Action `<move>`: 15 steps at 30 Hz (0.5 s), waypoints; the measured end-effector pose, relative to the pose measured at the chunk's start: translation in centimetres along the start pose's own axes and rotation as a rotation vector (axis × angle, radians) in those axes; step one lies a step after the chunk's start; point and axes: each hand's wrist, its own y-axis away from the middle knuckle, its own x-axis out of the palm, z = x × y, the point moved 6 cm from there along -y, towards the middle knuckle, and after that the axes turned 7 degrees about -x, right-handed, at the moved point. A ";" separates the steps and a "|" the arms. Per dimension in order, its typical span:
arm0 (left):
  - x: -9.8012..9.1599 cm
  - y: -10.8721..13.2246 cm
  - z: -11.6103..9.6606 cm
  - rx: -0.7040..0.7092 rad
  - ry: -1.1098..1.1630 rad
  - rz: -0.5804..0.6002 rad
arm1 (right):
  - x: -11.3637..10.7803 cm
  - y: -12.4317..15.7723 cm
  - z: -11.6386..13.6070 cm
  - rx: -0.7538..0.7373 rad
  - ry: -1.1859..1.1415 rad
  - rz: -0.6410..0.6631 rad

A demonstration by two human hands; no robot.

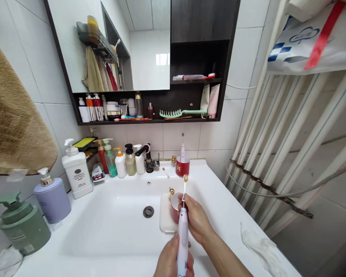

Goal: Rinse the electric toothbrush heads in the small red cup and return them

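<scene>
My left hand (169, 256) is wrapped around the white handle of an electric toothbrush (183, 231), held upright over the front of the sink. The fingers of my right hand (198, 219) pinch the lower neck of the brush head (185, 186). Between handle and head a short stretch of metal shaft shows. Behind my right hand a red cup (174, 209) with a white inside is partly hidden, beside or on a white oblong tray (165, 217). Farther back, another red cup (182, 167) holds a second toothbrush (182, 152).
The white basin (112, 215) has a drain (148, 212) and a black faucet (148, 161). Several pump bottles (76, 173) line its left and back edges. Pipes (276, 154) stand at right, near a crumpled translucent wrapper (259, 248). A dark cabinet (150, 122) hangs above.
</scene>
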 end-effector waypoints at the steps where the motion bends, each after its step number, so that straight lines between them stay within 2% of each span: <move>1: -0.2 -0.1 -0.1 -0.001 -0.001 0.008 | -0.1 -0.7 0.6 -0.034 0.046 -0.023; 4: -1.1 -0.7 -0.4 0.002 0.018 -0.004 | -0.4 -3.5 2.4 -0.136 0.236 -0.061; 7: -2.2 -1.4 -1.1 0.007 0.076 -0.048 | -0.3 -6.7 2.5 -0.133 0.403 -0.041; 10: -3.1 -2.0 -2.2 0.019 0.136 -0.076 | -0.3 -9.9 1.0 -0.072 0.536 -0.045; 15: -3.6 -2.8 -3.5 0.013 0.131 -0.078 | 0.6 -14.7 -3.1 0.091 0.799 -0.017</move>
